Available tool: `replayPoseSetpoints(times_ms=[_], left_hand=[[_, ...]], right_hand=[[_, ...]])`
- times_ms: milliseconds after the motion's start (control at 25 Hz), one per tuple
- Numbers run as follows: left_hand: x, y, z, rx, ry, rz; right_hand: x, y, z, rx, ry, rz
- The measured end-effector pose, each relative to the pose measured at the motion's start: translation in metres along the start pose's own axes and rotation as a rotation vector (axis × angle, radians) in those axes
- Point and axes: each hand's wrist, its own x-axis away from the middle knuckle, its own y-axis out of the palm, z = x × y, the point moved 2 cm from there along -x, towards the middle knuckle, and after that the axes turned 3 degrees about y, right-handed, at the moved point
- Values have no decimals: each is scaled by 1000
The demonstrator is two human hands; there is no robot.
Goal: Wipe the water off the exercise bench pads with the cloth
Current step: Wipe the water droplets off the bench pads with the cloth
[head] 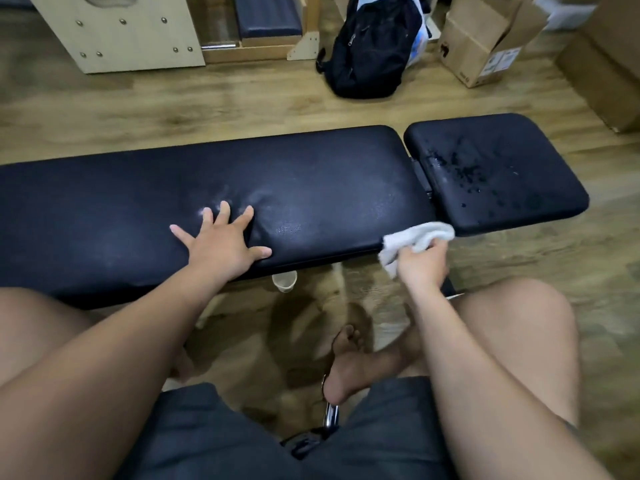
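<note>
Past your shorts (214, 441), left hand (221, 244) lies splayed on the mostly dry back pad (329, 188), right hand (422, 268) grips the cloth (415, 237); two-o'clock seat pad (495, 174) is wet.

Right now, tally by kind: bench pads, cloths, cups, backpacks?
Black vinyl bench pads: 2 (long black pad, short black pad)
White terry cloth: 1
Beige paper cup: 1
Black fabric backpack: 1
Total: 5
</note>
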Motion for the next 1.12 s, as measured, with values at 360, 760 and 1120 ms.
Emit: replayPoseSetpoints(times_ms=[360,760,1120], left_hand=[[1,0,-2,-47,18,9],[-4,1,-3,9,31,16],[-3,-1,-2,0,42,2]], right_hand=[[12,22,5,-69,-104,-95],[89,82,29,-90,-333,-230],[-2,33,13,-323,-4,84]])
